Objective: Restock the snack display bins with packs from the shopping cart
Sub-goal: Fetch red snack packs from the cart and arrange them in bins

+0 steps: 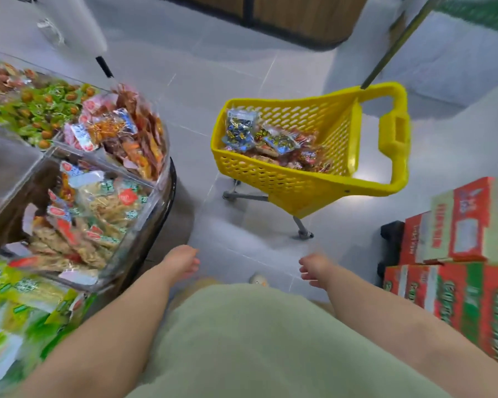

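1. Left hand [182,261]: low in front of the body, above the floor [242,81], just off the counter's [171,182] curved dark edge. Fingers loosely curled, holding nothing. Blurred.
2. Right hand [314,268]: level with the left, well apart from it. Fingers slack and part spread, holding nothing. Also blurred.
3. Cart [299,182]: yellow plastic, perforated walls, standing on the floor beyond both hands, handle toward the right. Neither hand touches it.
4. Packs [270,142]: heaped in the cart's bottom, blue-and-silver ones on top, red ones under and to the right.
5. Bins [156,193]: clear-walled, along the counter's rounded edge at left. The near one holds pale yellow packs with red and green labels; the one behind it [164,130] is piled above its rim with red-orange packs.
6. Green packs [26,297]: at the counter's near end, lower left.
7. Cartons [472,225]: red, white and green, stacked on the floor at right.
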The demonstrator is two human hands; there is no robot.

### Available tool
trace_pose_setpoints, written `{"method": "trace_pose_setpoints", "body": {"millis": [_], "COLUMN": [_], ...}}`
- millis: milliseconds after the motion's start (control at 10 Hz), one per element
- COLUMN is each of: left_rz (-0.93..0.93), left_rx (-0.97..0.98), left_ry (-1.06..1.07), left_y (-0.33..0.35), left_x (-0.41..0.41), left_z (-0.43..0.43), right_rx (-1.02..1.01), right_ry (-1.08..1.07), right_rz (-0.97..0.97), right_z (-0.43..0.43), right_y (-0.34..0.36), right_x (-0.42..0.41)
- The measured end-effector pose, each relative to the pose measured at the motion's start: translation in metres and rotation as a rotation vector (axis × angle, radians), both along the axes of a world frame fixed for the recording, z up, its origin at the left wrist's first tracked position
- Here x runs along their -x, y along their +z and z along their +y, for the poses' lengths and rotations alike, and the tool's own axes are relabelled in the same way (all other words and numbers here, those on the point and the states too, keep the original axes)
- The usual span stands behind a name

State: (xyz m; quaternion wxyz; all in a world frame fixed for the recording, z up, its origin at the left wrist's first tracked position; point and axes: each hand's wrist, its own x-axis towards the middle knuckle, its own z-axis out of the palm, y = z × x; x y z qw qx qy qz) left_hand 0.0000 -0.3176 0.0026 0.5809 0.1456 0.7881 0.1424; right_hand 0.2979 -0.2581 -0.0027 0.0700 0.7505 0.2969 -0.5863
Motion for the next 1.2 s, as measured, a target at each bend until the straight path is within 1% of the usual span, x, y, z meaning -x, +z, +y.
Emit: {"method": "trace_pose_setpoints", "body": {"millis": [100,200,300,400,600,700,800,900,1000,1100,1200], "left_rz": [0.025,0.046,0.023,0.022,-0.003,0.001,0.008,0.018,0.09,0.177,0.363], "left_rx": [-0.008,-0.02,0.015,0.082,0.093,0.086,0.081,0.075,0.077,0.068,0.073], "left_ry": [-0.067,-0.123,-0.117,-0.118,-0.109,-0.143,-0.245,-0.285,-0.32,-0.41,-0.558], "left_y": [0.007,0.011,0.006,0.001,-0.004,0.002,0.002,-0.001,-0.006,-0.019,-0.041], "left_x": [-0.019,-0.031,-0.033,-0.027,-0.006,0.002,0.01,0.014,0.019,0.02,0.018], "left_z": [0.027,0.063,0.09,0.114,0.204,0.261,0.314,0.347,0.38,0.392,0.391], "right_rx": [0.047,0.051,0.032,0.032,-0.08,-0.111,-0.087,-0.031,0.019,0.051,0.075], "right_ry": [-0.013,-0.027,-0.094,-0.074,-0.084,-0.16,-0.229,-0.353,-0.55,-0.581,-0.574], "right_rz": [-0.019,-0.012,0.04,0.056,0.099,0.124,0.157,0.191,0.172,0.195,0.213], "right_z": [0.002,0.023,0.058,0.086,0.172,0.226,0.28,0.309,0.332,0.345,0.358], "right_y": [-0.003,-0.001,0.0,0.0,-0.002,0.006,0.013,0.004,-0.015,-0.031,-0.057], "right_x": [-0.024,-0.038,-0.034,-0.026,-0.001,0.014,0.029,0.038,0.045,0.049,0.055]}}
